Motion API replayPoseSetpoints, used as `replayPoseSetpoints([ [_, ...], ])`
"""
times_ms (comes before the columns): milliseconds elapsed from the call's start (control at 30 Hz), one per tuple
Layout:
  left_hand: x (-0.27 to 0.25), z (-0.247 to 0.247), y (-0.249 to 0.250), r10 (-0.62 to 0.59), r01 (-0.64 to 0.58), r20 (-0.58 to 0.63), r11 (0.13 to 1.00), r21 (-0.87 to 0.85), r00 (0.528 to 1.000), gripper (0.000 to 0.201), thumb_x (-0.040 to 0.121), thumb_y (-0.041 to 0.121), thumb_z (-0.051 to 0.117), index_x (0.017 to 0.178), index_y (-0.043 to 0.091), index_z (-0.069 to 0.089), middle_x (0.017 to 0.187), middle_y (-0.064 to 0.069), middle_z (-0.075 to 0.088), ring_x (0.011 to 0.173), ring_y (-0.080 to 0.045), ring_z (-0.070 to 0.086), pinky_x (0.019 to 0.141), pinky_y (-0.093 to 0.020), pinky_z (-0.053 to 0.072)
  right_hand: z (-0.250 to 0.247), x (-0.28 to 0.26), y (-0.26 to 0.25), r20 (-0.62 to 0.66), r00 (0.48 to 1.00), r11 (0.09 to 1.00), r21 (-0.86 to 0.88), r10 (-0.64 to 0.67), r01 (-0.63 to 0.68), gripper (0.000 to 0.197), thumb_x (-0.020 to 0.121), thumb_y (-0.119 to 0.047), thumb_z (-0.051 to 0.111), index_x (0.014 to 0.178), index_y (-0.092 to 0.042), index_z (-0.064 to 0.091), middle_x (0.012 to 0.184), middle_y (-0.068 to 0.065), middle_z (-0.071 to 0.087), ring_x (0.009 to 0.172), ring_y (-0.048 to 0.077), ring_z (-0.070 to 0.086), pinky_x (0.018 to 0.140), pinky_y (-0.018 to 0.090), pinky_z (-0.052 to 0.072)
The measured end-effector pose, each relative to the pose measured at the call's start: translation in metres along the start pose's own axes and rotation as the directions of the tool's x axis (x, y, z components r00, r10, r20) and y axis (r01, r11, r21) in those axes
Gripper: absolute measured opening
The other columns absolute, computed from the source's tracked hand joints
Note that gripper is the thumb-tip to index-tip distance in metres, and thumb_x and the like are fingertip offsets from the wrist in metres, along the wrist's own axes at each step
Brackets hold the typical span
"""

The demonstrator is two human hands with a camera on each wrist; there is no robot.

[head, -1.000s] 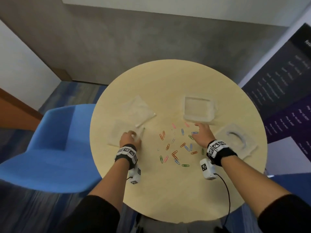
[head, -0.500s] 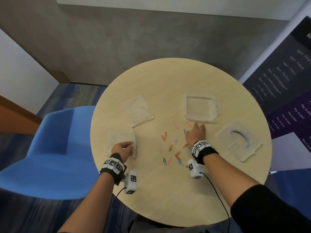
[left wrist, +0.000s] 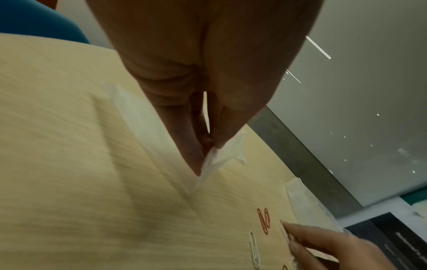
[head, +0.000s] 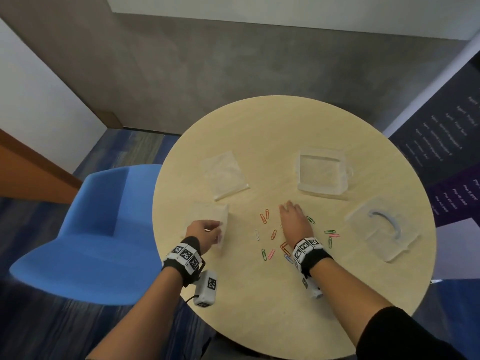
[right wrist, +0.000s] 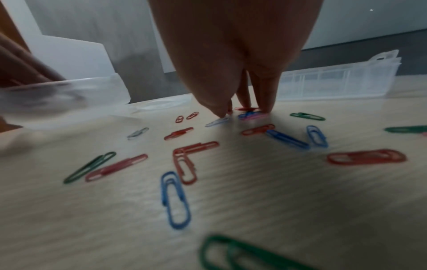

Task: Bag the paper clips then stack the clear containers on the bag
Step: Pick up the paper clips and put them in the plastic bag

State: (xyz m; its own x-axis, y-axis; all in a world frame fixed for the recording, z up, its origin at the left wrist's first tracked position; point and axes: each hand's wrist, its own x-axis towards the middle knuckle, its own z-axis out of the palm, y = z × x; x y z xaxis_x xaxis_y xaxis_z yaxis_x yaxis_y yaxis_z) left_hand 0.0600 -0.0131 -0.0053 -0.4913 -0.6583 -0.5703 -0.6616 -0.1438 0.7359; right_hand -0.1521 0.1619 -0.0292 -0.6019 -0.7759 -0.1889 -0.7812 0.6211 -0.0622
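**Gathering loose clips with one bag edge held**

Pinching the near edge of a clear bag (head: 211, 216), the left hand (head: 205, 233) has thumb and fingers closed on the plastic, lifting that edge off the round tabletop (head: 285, 307) at about 8 o'clock. The right hand (head: 294, 222) reaches into the scattered paper clips (head: 272, 233) near the centre, its fingertips (right wrist: 221, 111) down on the surface and touching a pale clip; whether one is actually gripped cannot be told. A second bag (head: 224, 175) lies flat at 11 o'clock. One clear container (head: 322, 174) sits at 1 o'clock, another (head: 383, 228) at 3 o'clock.

The step appears to be collecting clips for bagging. Done well, it probably means sweeping several clips together rather than lifting singly, and opening the bag's mouth wide, tilted toward the pile, before transfer. Thin clips lying flat may resist a pinch; sliding them to the tabletop rim or into the bag's lip could help.
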Motion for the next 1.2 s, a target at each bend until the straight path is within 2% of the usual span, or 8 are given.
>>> replayPoseSetpoints([
  [267, -0.004, 0.017, 0.021, 0.026, -0.027, 0.031, 0.999, 0.037, 0.999, 0.018, 0.08, 0.015, 0.064, 0.092, 0.023, 0.075, 0.081, -0.005, 0.076, 0.073, -0.022, 0.075, 0.085, -0.042, 0.059, -0.011, -0.026, 0.017, 0.059, 0.982, 0.983, 0.039, -0.179, 0.177, 0.035, 0.092, 0.002, 0.046, 0.124, -0.006, 0.057, 0.126, 0.012, 0.057, 0.118, 0.027, 0.049, 0.093, 0.035, 0.049],
  [433, -0.008, 0.034, 0.025, -0.004, 0.003, 0.022, 1.0, 0.027, 1.0, 0.019, 0.083, 0.014, 0.065, 0.098, 0.016, 0.075, 0.079, -0.005, 0.076, 0.072, -0.022, 0.075, 0.085, -0.042, 0.06, -0.035, -0.005, 0.015, 0.142, 0.971, 0.98, -0.026, -0.192, 0.198, 0.024, 0.088, 0.008, 0.045, 0.1, -0.001, 0.065, 0.101, 0.017, 0.064, 0.096, 0.032, 0.06, 0.079, 0.038, 0.049],
  [733, -0.017, 0.05, 0.044, -0.013, 0.011, 0.016, 0.998, 0.062, 1.0, 0.019, 0.086, 0.016, 0.063, 0.102, 0.017, 0.073, 0.083, -0.003, 0.075, 0.072, -0.018, 0.075, 0.086, -0.036, 0.059, -0.047, 0.015, -0.004, 0.234, 0.93, 0.938, -0.134, -0.285, 0.321, 0.021, 0.09, 0.007, 0.049, 0.103, -0.002, 0.063, 0.105, 0.016, 0.064, 0.094, 0.031, 0.064, 0.08, 0.038, 0.052],
  [900, -0.02, 0.051, 0.046, -0.002, 0.0, 0.024, 0.998, 0.064, 1.0, 0.021, 0.085, 0.017, 0.063, 0.103, 0.016, 0.074, 0.083, -0.003, 0.075, 0.073, -0.017, 0.075, 0.086, -0.035, 0.059, -0.061, 0.023, 0.004, 0.188, 0.968, 0.978, -0.089, -0.169, 0.188, 0.015, 0.089, 0.003, 0.052, 0.094, 0.0, 0.065, 0.097, 0.019, 0.067, 0.089, 0.034, 0.066, 0.077, 0.039, 0.051],
  [1000, -0.023, 0.051, 0.046, 0.008, -0.01, 0.028, 0.997, 0.073, 1.0, 0.02, 0.086, 0.017, 0.063, 0.103, 0.017, 0.074, 0.084, 0.0, 0.074, 0.074, -0.016, 0.075, 0.082, -0.03, 0.058, -0.063, 0.021, 0.016, 0.093, 0.996, 0.992, 0.123, 0.007, -0.019, 0.014, 0.082, 0.002, 0.055, 0.088, -0.002, 0.068, 0.088, 0.016, 0.069, 0.082, 0.032, 0.067, 0.07, 0.035, 0.054],
  [1066, -0.026, 0.054, 0.047, 0.025, -0.029, 0.04, 0.995, 0.096, 0.999, 0.02, 0.087, 0.018, 0.062, 0.104, 0.017, 0.073, 0.082, 0.0, 0.074, 0.073, -0.015, 0.074, 0.077, -0.025, 0.055, -0.069, 0.013, 0.013, 0.067, 0.984, 0.878, 0.445, 0.163, -0.175, 0.01, 0.075, -0.003, 0.068, 0.083, -0.005, 0.073, 0.08, 0.009, 0.071, 0.074, 0.024, 0.069, 0.068, 0.031, 0.058],
  [1133, -0.029, 0.059, 0.049, 0.052, -0.059, 0.057, 0.992, 0.114, 0.997, 0.021, 0.087, 0.018, 0.061, 0.105, 0.017, 0.073, 0.077, 0.0, 0.073, 0.071, -0.013, 0.073, 0.071, -0.022, 0.053, -0.077, -0.001, -0.003, 0.16, 0.957, 0.552, 0.789, 0.241, -0.271, 0.011, 0.071, -0.002, 0.077, 0.081, -0.007, 0.075, 0.075, 0.008, 0.074, 0.068, 0.021, 0.072, 0.065, 0.028, 0.061],
  [1200, -0.032, 0.064, 0.052, 0.09, -0.098, 0.063, 0.986, 0.133, 0.994, 0.021, 0.088, 0.018, 0.062, 0.106, 0.016, 0.073, 0.075, 0.0, 0.073, 0.068, -0.012, 0.072, 0.067, -0.02, 0.051, -0.082, -0.016, -0.025, 0.301, 0.932, 0.241, 0.907, 0.201, -0.344, 0.013, 0.071, 0.002, 0.077, 0.084, -0.003, 0.076, 0.078, 0.015, 0.075, 0.07, 0.026, 0.074, 0.067, 0.031, 0.063],
])
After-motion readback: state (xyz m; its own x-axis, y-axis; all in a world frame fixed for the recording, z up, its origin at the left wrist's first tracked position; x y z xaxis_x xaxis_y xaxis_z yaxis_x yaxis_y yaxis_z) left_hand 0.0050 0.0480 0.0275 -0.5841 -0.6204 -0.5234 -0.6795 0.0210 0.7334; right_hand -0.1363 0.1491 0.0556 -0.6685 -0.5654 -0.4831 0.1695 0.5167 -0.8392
